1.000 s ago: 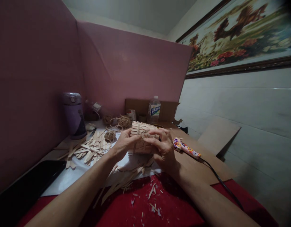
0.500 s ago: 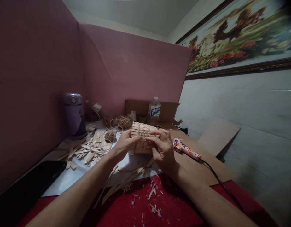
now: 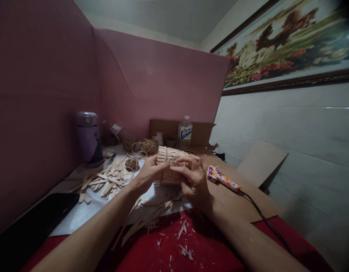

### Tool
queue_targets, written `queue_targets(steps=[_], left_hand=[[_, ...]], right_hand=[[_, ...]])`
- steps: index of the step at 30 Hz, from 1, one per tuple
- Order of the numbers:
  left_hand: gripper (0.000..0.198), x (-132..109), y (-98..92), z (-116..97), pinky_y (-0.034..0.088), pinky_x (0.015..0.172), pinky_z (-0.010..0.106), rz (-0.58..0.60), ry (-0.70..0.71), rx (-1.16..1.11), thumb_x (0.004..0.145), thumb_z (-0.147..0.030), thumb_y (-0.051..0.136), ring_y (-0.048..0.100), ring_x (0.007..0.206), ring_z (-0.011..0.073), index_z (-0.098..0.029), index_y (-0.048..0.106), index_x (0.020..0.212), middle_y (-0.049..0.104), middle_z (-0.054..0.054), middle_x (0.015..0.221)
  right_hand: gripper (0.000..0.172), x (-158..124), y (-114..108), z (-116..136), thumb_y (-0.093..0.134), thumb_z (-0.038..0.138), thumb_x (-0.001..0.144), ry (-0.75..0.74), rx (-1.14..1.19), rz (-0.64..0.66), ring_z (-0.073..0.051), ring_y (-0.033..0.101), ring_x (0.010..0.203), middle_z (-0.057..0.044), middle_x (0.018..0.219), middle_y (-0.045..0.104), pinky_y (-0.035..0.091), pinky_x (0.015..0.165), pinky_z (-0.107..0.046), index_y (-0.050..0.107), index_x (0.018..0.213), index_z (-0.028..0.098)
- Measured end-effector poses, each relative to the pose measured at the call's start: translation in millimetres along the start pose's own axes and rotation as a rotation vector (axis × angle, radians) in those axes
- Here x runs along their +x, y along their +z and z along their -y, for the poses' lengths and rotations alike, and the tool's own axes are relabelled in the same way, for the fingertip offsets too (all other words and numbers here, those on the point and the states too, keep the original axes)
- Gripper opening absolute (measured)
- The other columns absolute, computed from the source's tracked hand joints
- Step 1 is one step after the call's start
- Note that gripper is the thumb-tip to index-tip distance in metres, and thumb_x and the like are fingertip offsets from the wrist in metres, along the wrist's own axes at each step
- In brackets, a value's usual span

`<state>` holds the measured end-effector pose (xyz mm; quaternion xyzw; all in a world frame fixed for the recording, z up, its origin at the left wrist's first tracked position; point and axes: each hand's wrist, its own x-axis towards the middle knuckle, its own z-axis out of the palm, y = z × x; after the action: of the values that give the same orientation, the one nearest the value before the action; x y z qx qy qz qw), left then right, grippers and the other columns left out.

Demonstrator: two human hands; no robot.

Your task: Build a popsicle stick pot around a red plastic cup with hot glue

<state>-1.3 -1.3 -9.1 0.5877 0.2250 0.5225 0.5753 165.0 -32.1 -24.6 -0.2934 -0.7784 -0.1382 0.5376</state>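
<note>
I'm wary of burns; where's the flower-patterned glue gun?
In the head view, the flower-patterned glue gun lies on the brown cardboard sheet, just right of the bare right hand.

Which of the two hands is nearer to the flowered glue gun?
Right. The right hand is beside the glue gun, apart from it; the left hand is farther away, at the left end of the wooden-stick piece.
</note>
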Motion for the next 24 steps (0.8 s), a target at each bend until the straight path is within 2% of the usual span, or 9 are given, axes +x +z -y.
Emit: queue_targets(steps=[6,11,13,15,18,20,22,24], left_hand=[[0.032,0.7,-0.4,0.1,0.051,0.085,0.034,0.003,0.008,-0.002,0.07,-0.023,0.071,0.066,0.098,0.025,-0.015,0.069,0.101,0.073,0.009,0.104],[0.038,0.9,0.9,-0.9,0.051,0.086,0.036,-0.015,0.0,0.005,0.067,-0.025,0.073,0.067,0.097,0.0255,-0.013,0.069,0.103,0.072,0.011,0.108],[0.037,1.3,0.7,-0.7,0.052,0.084,0.036,-0.024,-0.011,0.009,0.067,-0.024,0.073,0.068,0.091,0.0242,-0.013,0.069,0.102,0.073,0.011,0.103],[0.035,2.3,-0.3,0.1,0.052,0.081,0.035,-0.032,-0.014,0.017,0.067,-0.024,0.072,0.069,0.086,0.0228,-0.013,0.069,0.099,0.074,0.011,0.098],[0.032,4.2,-2.2,1.7,0.052,0.079,0.034,-0.041,-0.006,0.018,0.066,-0.025,0.073,0.068,0.085,0.0218,-0.013,0.069,0.095,0.074,0.01,0.095],[0.03,4.9,-2.6,2.2,0.052,0.08,0.034,-0.048,-0.002,0.017,0.066,-0.025,0.073,0.068,0.084,0.021,-0.014,0.07,0.094,0.075,0.009,0.094],[0.029,4.8,-2.1,1.8,0.052,0.08,0.033,-0.064,-0.012,0.025,0.066,-0.025,0.073,0.068,0.082,0.0203,-0.015,0.07,0.092,0.075,0.008,0.093],[0.028,4.0,-0.9,0.9,0.052,0.079,0.033,-0.082,-0.022,0.037,0.065,-0.025,0.073,0.068,0.081,0.0202,-0.015,0.07,0.092,0.075,0.007,0.092]], right_hand=[[0.037,-1.6,1.0,-2.1,0.052,0.003,0.074,0.025,-0.026,-0.039,-0.025,0.048,0.106,-0.005,0.107,0.059,0.042,0.094,-0.048,0.068,0.098,0.027],[0.032,3.3,-3.7,-8.0,0.051,0.007,0.08,0.082,-0.057,-0.11,-0.025,0.051,0.104,-0.005,0.104,0.061,0.043,0.092,-0.047,0.067,0.1,0.026],[0.023,11.3,-16.7,-15.9,0.051,0.012,0.083,0.149,-0.061,-0.14,-0.024,0.054,0.1,-0.006,0.1,0.063,0.043,0.09,-0.045,0.067,0.094,0.023],[0.017,19.8,-39.0,-28.5,0.051,0.019,0.084,0.26,-0.064,-0.153,-0.023,0.057,0.095,-0.007,0.095,0.064,0.045,0.087,-0.043,0.066,0.091,0.021],[0.021,20.9,-83.9,-53.3,0.049,0.027,0.085,0.456,-0.128,-0.148,-0.021,0.061,0.084,-0.008,0.094,0.067,0.048,0.075,-0.036,0.066,0.094,0.018],[0.023,7.9,-113.0,-70.1,0.049,0.028,0.082,0.511,-0.294,-0.058,-0.022,0.061,0.082,-0.009,0.093,0.067,0.048,0.074,-0.036,0.066,0.092,0.016],[0.022,-14.7,-134.4,-84.6,0.049,0.028,0.081,0.557,-0.46,0.126,-0.023,0.061,0.082,-0.01,0.09,0.067,0.048,0.075,-0.038,0.067,0.089,0.017],[0.022,-39.7,-144.4,-95.8,0.053,0.029,0.08,0.558,-0.57,0.337,-0.026,0.061,0.086,-0.011,0.09,0.067,0.047,0.078,-0.039,0.068,0.089,0.017]])
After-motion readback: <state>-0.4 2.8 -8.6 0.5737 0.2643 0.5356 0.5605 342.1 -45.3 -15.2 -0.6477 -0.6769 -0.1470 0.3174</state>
